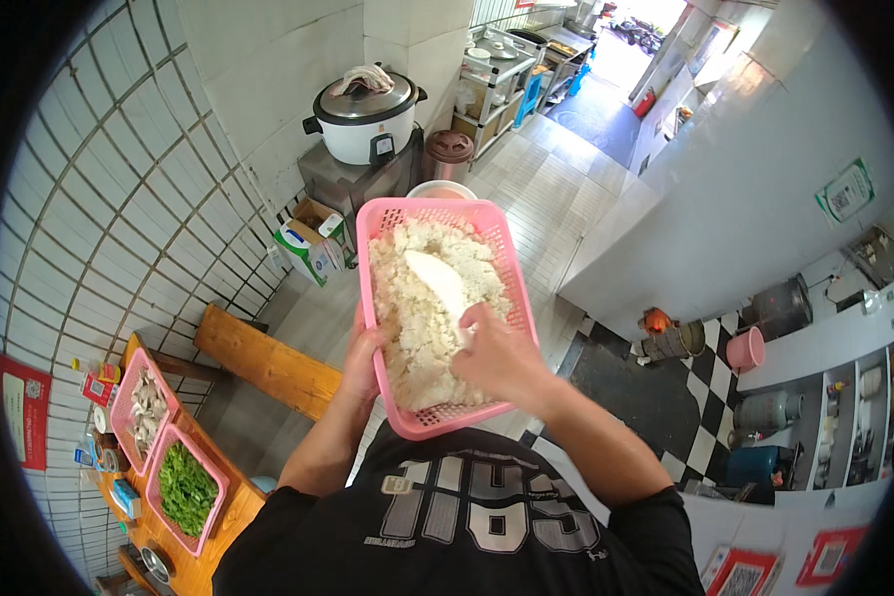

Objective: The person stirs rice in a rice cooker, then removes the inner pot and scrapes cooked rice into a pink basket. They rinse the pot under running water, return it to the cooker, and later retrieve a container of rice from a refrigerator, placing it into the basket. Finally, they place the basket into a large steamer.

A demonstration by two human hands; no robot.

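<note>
A pink plastic basket (523,298) with slotted sides is held up in front of my chest. Cooked white rice (410,328), loose and clumpy, fills much of it. My left hand (363,357) grips the basket's left rim, with the fingers hidden beneath. In my right hand (499,354) is a white rice paddle (433,274); its handle is in my fist and its blade lies on the rice. Just beyond the basket stands a large white rice cooker (365,134), its metal lid on and a folded cloth (363,79) over the lid.
A wooden table (231,488) at left bears a pink basket of mushrooms (147,417) and another of leafy greens (185,484). Near it is a wooden bench (268,361). An open carton (314,242), a lidded brown bin (448,153) and a metal-framed shelf unit (495,74) stand ahead. A white wall (715,223) rises at right.
</note>
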